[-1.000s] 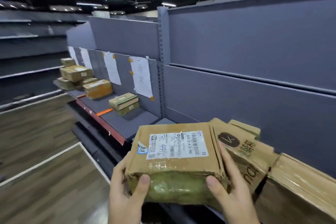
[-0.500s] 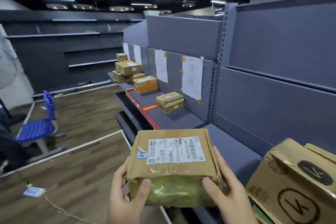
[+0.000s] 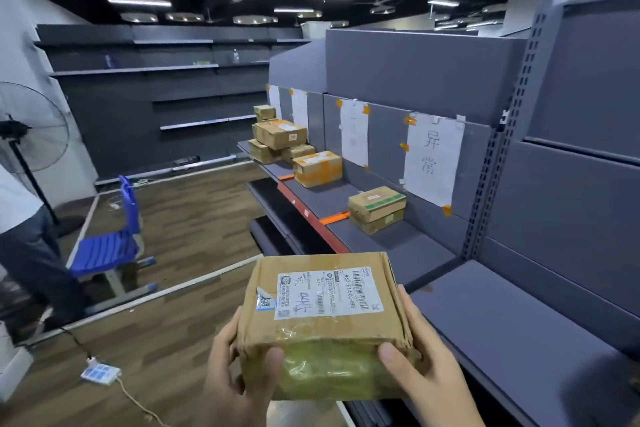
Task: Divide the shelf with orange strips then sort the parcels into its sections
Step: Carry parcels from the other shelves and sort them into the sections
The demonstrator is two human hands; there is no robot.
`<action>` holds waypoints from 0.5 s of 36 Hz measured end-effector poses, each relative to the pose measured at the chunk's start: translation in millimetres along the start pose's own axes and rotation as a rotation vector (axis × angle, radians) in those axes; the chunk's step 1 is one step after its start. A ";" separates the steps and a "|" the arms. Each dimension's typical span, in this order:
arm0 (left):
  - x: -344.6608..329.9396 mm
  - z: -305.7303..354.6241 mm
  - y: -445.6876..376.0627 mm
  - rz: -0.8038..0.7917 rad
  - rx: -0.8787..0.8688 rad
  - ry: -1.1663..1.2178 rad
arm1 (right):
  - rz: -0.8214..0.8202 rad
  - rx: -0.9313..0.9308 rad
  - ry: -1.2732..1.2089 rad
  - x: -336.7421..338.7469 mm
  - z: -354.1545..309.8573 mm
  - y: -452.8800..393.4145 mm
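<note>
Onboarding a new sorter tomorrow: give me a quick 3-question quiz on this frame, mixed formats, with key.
1. True or false: the held parcel is gripped by the left hand and the right hand together.
2. How many orange strips show on the shelf? A) none B) two C) five
3. Fill in: the nearest shelved parcel stack sits below the paper sign held on with ____ tape.

Key: 1 true; 2 B; 3 orange

left hand (image 3: 232, 371) — thumb curled forward, gripping | right hand (image 3: 424, 362) — thumb forward, gripping
</note>
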State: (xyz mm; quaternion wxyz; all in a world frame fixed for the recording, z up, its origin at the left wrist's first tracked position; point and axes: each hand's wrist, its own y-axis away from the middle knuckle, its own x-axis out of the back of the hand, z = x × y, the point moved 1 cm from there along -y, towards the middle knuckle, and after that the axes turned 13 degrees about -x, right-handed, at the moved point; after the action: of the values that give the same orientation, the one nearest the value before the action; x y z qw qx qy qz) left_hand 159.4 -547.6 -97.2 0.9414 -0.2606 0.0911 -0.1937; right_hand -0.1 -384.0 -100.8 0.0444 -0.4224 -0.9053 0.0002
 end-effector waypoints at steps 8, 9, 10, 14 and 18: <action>41.8 -26.9 -30.0 -0.013 0.041 -0.036 | -0.101 -0.010 0.023 -51.2 2.0 -36.2; 45.6 -28.9 -32.9 -0.002 0.043 -0.049 | -0.113 -0.012 0.025 -56.6 2.3 -41.4; 48.7 -30.7 -36.4 -0.004 0.051 -0.046 | -0.127 -0.015 0.026 -62.2 3.3 -46.7; 61.3 -35.4 -52.3 0.037 0.064 -0.091 | -0.186 -0.021 0.009 -86.4 9.0 -68.5; 73.9 -58.0 -70.0 0.060 0.132 -0.135 | -0.244 -0.035 -0.016 -109.8 14.8 -93.8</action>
State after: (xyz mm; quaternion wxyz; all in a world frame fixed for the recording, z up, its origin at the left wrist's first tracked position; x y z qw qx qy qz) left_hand 188.5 -659.7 -114.8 0.9659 -0.2078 0.0224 -0.1529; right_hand -2.8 -527.8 -120.8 0.0292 -0.3100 -0.9501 -0.0178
